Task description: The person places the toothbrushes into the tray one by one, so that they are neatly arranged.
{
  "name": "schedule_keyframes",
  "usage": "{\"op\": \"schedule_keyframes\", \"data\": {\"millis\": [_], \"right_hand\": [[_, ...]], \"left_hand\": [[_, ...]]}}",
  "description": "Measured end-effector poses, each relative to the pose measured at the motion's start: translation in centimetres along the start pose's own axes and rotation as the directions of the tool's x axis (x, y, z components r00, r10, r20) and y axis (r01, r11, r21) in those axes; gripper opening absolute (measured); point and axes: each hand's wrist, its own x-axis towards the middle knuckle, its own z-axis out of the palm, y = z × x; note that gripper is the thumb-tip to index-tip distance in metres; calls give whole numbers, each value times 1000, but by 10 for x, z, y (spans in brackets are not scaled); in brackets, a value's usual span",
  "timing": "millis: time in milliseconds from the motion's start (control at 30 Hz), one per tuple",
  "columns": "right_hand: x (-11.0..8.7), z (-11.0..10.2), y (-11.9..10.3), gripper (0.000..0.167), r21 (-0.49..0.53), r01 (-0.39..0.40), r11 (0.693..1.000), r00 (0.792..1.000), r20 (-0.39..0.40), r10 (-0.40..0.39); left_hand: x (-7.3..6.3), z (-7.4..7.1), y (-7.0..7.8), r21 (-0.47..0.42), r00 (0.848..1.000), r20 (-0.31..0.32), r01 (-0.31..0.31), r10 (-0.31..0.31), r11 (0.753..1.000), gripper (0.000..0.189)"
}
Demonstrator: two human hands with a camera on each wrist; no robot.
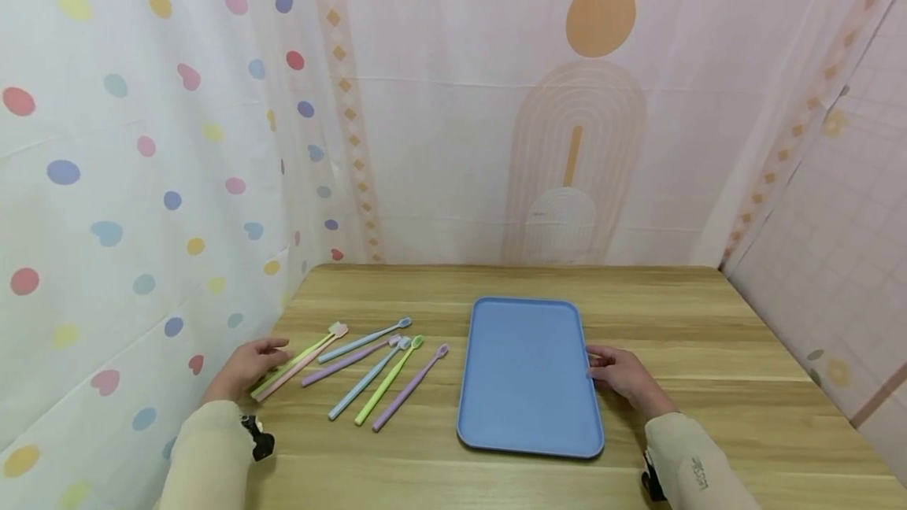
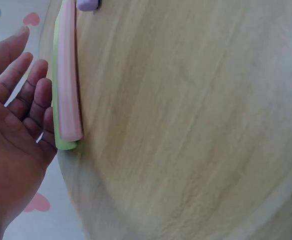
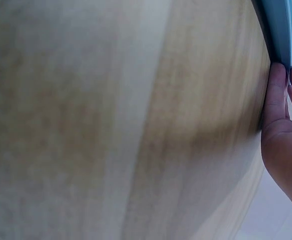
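Note:
In the head view my left hand (image 1: 248, 368) hovers at the left end of a row of toothbrushes, fingers loosely bent and holding nothing. Nearest to it lie a green toothbrush (image 1: 306, 356) and a pink toothbrush (image 1: 301, 363), side by side. The left wrist view shows my fingertips right at the handle of the green toothbrush (image 2: 56, 100), partly under the pink toothbrush (image 2: 69, 75). My right hand (image 1: 627, 375) pinches the right rim of a flat blue tray (image 1: 527, 376). In the right wrist view, thumb and fingers meet at the tray's rim (image 3: 281, 30).
Right of the pink toothbrush, several blue, purple and green toothbrushes (image 1: 386, 388) lie slanted, heads toward the back. Everything rests on a wooden table (image 1: 397, 282). Patterned curtains (image 1: 439, 140) hang behind it and along both sides.

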Motion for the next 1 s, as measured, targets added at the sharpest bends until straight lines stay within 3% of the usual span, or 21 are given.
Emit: {"op": "schedule_keyframes", "data": {"millis": [400,600,1000], "right_hand": [[2,2,1,49,5,-30,1000,1000,-1,30],[4,2,2,50,18,-26,1000,1000,0,26],[2,-1,3,50,23,-25,999,1000,9,25]], "left_hand": [[2,1,-13,64,993,32,-116,114,991,51],[4,3,-17,67,993,23,-113,112,991,46],[3,6,-9,105,996,15,-94,93,990,41]]}}
